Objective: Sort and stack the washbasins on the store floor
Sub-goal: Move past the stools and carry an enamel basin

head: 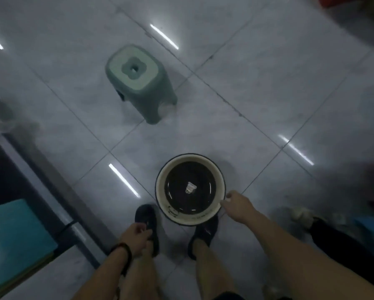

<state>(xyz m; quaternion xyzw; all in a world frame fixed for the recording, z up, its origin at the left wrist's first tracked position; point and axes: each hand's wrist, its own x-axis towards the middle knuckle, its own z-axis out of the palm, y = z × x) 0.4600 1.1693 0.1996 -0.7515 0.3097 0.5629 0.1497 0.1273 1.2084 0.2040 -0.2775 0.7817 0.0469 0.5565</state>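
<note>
Gripping the white rim of the washbasin [177,182], right hand [239,204] pinches its right edge; left hand [136,234] hangs loosely curled, holding nothing. Basin sits on the floor [268,94] by the feet, dark inside. Green stool [138,83] well apart. Judgement: no finished stack visible, sorting mostly left
</note>
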